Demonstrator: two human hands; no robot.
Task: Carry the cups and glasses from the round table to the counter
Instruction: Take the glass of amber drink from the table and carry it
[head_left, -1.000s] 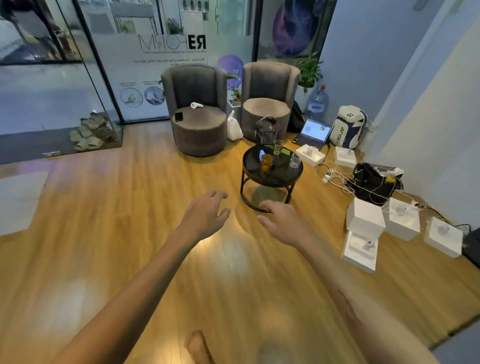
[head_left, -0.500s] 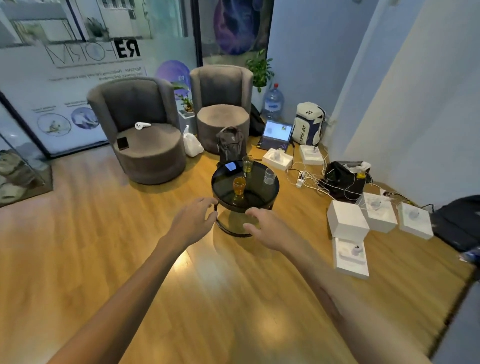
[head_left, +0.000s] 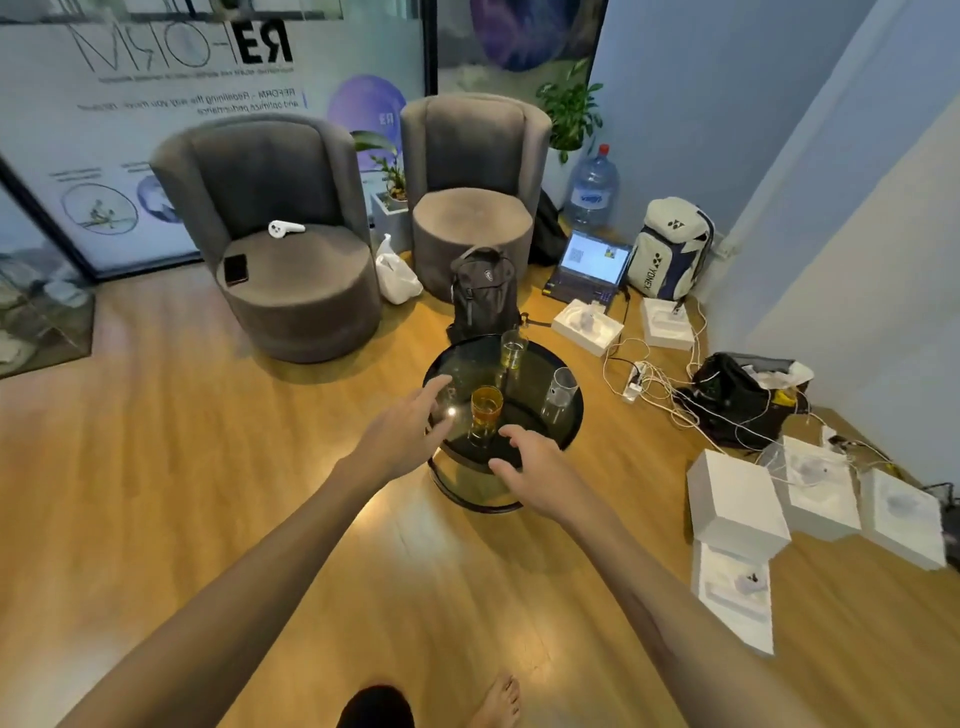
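A small round table with a dark glass top stands on the wood floor ahead of me. On it are three glasses: an amber glass near the front, a clear glass with yellowish liquid at the back, and an empty clear glass on the right. My left hand reaches out with relaxed fingers over the table's left edge, just left of the amber glass. My right hand hovers open over the table's front edge, below that glass. Neither hand holds anything.
Two grey armchairs stand behind the table, with a black backpack right behind it. To the right lie a laptop, a power strip with tangled cables, a black bag and several white boxes. My bare foot shows below.
I have walked closer to the round table, which now looks larger. Both hands have moved forward and now reach over its edge on either side of the amber glass.
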